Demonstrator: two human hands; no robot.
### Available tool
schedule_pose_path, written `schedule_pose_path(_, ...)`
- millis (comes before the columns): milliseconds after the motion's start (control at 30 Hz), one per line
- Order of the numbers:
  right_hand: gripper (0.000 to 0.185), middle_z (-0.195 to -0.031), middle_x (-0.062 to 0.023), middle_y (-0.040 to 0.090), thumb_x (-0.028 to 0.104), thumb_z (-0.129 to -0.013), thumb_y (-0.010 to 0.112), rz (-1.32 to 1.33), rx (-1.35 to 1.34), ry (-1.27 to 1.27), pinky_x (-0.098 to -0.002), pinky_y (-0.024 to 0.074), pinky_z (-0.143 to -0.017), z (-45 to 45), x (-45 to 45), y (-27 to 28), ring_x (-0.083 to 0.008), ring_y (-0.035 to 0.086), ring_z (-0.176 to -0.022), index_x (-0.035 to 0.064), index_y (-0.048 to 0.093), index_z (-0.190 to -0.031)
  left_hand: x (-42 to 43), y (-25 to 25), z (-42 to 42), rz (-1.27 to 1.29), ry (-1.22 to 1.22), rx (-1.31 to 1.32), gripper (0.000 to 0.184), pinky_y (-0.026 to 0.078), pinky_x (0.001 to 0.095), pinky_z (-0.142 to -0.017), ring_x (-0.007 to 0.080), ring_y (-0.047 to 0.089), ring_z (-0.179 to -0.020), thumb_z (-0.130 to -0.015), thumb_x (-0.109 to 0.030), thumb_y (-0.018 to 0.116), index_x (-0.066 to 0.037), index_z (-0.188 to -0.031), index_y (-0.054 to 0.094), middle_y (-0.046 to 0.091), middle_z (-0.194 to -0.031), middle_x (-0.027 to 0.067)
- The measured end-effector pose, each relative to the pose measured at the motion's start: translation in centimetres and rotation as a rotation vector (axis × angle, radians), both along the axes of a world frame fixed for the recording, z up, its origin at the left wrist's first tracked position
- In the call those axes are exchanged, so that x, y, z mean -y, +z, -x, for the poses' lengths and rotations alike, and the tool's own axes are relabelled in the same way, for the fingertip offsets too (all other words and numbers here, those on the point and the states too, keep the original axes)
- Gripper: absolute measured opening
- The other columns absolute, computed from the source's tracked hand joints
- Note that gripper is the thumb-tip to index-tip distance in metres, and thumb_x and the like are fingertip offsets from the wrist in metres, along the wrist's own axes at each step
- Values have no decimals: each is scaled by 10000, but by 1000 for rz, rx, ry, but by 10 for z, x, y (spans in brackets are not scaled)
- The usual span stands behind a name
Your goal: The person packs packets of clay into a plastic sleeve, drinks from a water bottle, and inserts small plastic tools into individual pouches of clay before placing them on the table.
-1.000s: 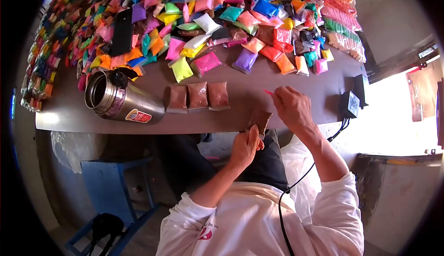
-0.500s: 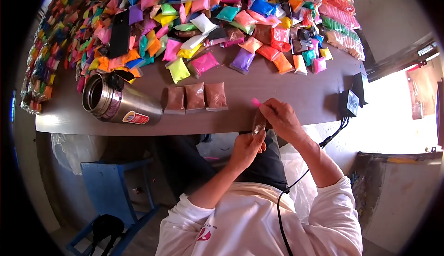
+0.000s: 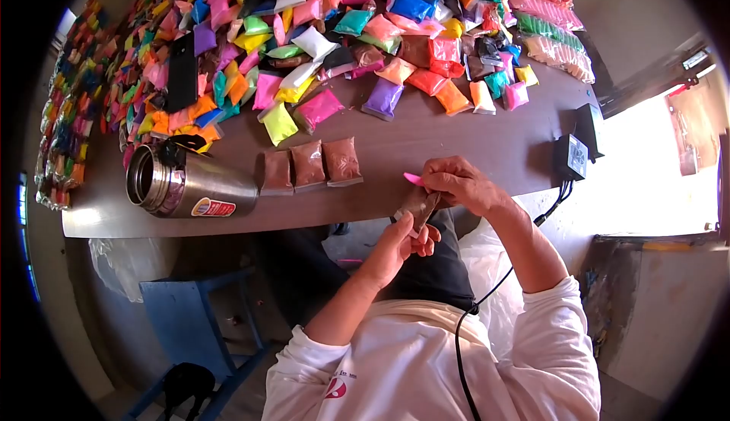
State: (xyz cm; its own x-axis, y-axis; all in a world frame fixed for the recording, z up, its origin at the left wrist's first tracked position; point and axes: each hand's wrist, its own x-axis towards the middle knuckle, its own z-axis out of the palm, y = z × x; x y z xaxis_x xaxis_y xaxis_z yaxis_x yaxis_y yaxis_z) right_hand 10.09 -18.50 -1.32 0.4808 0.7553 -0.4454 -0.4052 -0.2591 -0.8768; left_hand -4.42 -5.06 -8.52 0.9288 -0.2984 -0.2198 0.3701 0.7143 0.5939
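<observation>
A small clear packet of brown material point(image 3: 423, 207) is held between my two hands, just off the table's front edge. My left hand point(image 3: 397, 245) pinches its lower end with thumb and fingers. At its upper end is my right hand point(image 3: 465, 185), fingers closed on a small bright pink piece point(image 3: 414, 179) that pokes out to the left. Whether the right fingertips also grip the packet is partly hidden. Three similar brown packets point(image 3: 308, 165) lie in a row on the table, left of my hands.
An uncapped steel flask point(image 3: 217, 182) lies on its side near the front left edge. Heaped colourful packets point(image 3: 319, 41) cover the table's back, with a black phone point(image 3: 182, 71) on them. A black control box point(image 3: 570, 156) with cables sits right. A blue chair point(image 3: 190, 322) stands below left.
The packet has tilted and shows more of its broad side. My left hand has shifted slightly left and down. The camera view has turned a little.
</observation>
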Motion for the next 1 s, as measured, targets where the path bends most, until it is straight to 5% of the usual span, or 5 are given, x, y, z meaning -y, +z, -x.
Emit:
schedule_pose_path(100, 183, -760, -30, 563, 182, -936, 522, 64, 532, 182, -274, 459, -642, -10, -4, -4, -125, 556, -738, 32, 598, -865, 2, -3, -2, -48, 59, -73, 557, 424, 289, -704, 164, 526, -711, -937, -577, 420, -81, -702, 512, 602, -880, 123)
schedule_pose_path(233, 149, -760, -67, 585, 140, -900, 548, 11, 723, 183, -301, 455, -666, -14, -4, -10, -185, 577, -754, 4, 606, -889, 11, -10, -7, -240, 173, -87, 578, 421, 265, -641, 142, 543, -663, -959, -528, 427, -71, -618, 518, 608, -773, 103)
schedule_pose_path(300, 85, -759, -107, 604, 84, -865, 574, 163, 1092, -208, -306, 464, -653, -8, -1, -5, -227, 597, -724, 13, 619, -877, 14, -10, -8, -307, 207, -85, 602, 409, 248, -612, 127, 549, -641, -968, -519, 417, -66, -590, 536, 609, -715, 87)
schedule_pose_path(600, 98, -682, -113, 590, 95, -817, 595, 421, 1292, -181, -404, 472, -515, 66, 11, -14, -320, 608, -615, 43, 579, -736, 24, -10, -11, -424, 321, -65, 608, 430, 260, -573, 138, 547, -591, -969, -493, 433, -49, -563, 519, 594, -633, 82)
schedule_pose_path(1000, 170, -618, -93, 575, 134, -826, 621, 577, 1443, -336, -396, 451, -485, 23, 21, -25, -303, 582, -553, 57, 577, -681, 27, 0, -13, -556, 335, -72, 594, 441, 280, -583, 138, 563, -594, -990, -454, 413, -65, -543, 455, 612, -619, 109)
